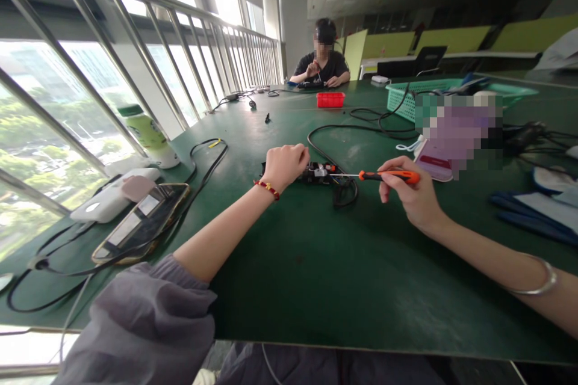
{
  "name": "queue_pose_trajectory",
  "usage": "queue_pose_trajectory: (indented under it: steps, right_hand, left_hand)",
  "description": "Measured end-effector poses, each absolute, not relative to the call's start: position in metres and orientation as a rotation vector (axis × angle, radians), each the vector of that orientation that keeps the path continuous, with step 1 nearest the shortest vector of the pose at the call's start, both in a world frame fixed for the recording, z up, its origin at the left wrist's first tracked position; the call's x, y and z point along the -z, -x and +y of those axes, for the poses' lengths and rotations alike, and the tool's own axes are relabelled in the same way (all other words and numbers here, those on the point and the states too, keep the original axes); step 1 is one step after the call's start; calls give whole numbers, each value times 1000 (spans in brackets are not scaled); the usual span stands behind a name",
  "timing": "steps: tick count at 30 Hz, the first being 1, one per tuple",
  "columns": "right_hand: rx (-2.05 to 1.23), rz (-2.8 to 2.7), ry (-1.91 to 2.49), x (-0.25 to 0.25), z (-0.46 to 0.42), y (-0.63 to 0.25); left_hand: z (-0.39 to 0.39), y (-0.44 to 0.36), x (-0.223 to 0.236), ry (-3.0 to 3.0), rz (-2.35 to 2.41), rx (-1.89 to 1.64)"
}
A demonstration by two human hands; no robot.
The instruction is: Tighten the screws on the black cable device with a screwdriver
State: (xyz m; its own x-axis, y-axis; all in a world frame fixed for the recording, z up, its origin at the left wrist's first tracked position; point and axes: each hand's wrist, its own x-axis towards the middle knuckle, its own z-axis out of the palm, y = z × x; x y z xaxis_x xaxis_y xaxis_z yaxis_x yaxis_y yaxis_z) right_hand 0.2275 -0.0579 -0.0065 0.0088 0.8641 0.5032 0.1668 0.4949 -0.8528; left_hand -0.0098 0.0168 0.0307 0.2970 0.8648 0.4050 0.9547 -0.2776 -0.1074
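My right hand (409, 187) is closed round the handle of an orange-and-black screwdriver (389, 176). The thin shaft points left, and its tip meets the right part of a black device (320, 174) with metal pieces and coloured wires showing. My left hand (286, 162), in a red beaded bracelet, is closed over the device's left part and holds it on the table. The fingers there hide much of the device, so its kind cannot be made out. A black cable (356, 192) curls at the device's right end.
On the green table (289, 289), a red bin (330, 100) stands ahead, with a person (323, 60) beyond. A green basket (401, 102) and blue gloves (537, 216) lie right. Left are a bottle (149, 135), a phone (142, 222), cables and the railing (180, 30).
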Motion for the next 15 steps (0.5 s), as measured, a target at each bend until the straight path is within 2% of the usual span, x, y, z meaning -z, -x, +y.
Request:
queue_pose_trajectory:
  steps: [6, 15]
  right_hand:
    - [-532, -1615, 1001, 2, -67, -224]
    - [-78, -1872, 991, 4, -80, -216]
  left_hand:
    - [26, 15, -17, 2256, -1625, 243]
    - [22, 4, -20, 2238, -1736, 158]
